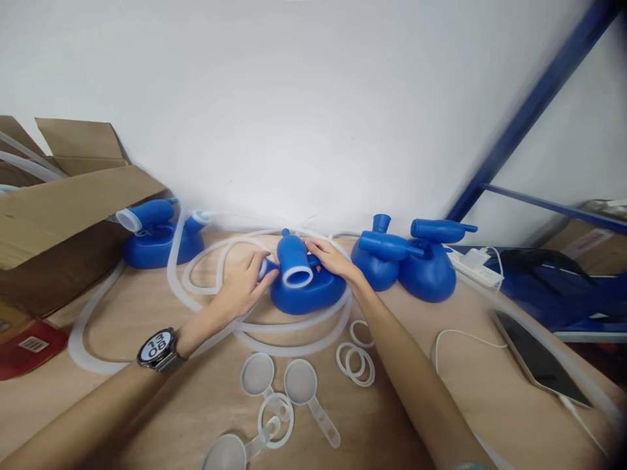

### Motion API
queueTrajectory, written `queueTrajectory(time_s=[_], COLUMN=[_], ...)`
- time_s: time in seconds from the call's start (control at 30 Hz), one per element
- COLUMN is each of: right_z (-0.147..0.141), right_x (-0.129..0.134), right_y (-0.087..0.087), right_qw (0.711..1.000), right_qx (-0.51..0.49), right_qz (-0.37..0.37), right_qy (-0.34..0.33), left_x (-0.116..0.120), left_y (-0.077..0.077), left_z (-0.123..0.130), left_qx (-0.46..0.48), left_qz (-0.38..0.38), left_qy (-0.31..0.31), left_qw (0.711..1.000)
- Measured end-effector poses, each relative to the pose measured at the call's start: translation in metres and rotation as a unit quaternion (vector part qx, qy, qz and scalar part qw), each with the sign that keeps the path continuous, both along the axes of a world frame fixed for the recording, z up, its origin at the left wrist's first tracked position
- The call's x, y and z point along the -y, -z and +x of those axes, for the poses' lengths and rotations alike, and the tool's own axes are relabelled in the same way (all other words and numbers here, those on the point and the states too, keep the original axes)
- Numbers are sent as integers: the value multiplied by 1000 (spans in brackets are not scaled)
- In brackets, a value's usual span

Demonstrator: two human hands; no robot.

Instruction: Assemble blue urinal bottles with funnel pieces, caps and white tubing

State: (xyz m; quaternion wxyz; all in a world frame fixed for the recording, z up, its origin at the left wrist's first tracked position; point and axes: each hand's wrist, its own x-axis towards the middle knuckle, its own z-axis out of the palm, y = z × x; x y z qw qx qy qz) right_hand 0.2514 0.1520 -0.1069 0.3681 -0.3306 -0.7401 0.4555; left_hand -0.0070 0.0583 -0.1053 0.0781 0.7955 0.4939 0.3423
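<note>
Because it runs past the lower edge of view, the desk (pixel 480 391) is listed first.

- Cardboard carton (pixel 73 202), 1: open, left; cut off by the view's edge.
- Central urinal bottle (pixel 304 297), 1: blue, mid-desk, between the hands; white-rimmed mouth facing the wearer.
- Outer urinal bottles, 3: 1 at left (pixel 147 254), 2 at right (pixel 377 267) (pixel 428 277).
- Translucent hose (pixel 172 261): looped around the central bottle; ends not traceable.
- Left hand (pixel 247 284): grip pinching the blue spout (pixel 271 266), its junction hidden by fingers.
- Right hand (pixel 330 256): grip closed on the central bottle's handle side; thumb contact hard to make out.
- Handled caps (pixel 300 382), 3: near the front; 1 cut off below.
- White rings (pixel 361 333), 4: 3 beside the right forearm, 1 among the caps.

Step in hand, by judgement: steadying the bottle while working its spout. Next move likely calls for a firm right hold.
</note>
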Motion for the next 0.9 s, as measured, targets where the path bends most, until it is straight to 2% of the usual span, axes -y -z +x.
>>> queueTrajectory(time_s=[0.1,0.17,0.27,0.33,0.37,0.4,0.5,0.57,0.77,0.9], right_z=[0,0,0,0,0,0,0,-1,-2,-2], right_x=[0,-1,-1,-1,0,0,2,3,3,4], right_y=[0,0,0,0,0,0,0,0,1,0], right_qw=[1000,1000,1000,1000,1000,1000,1000,1000,1000,1000], right_qx=[7,11,12,12,12,12,10,9,5,-2], right_qz=[8,12,13,14,14,13,4,1,-3,-4], right_qy=[8,12,8,5,4,4,10,18,22,27], left_x=[-3,-7,-16,-22,-25,-28,-37,-41,-35,-32], left_y=[1,-4,-20,-29,-32,-33,-29,-23,-19,-21], left_z=[-3,-10,-21,-21,-17,-13,6,16,19,10], left_qx=[70,122,215,276,294,297,264,242,189,119], left_qz=[-47,-107,-232,-305,-321,-320,-249,-210,-136,-83], left_qy=[44,86,147,143,121,88,-10,-38,-8,62], left_qw=[995,983,937,900,892,895,932,947,972,987])
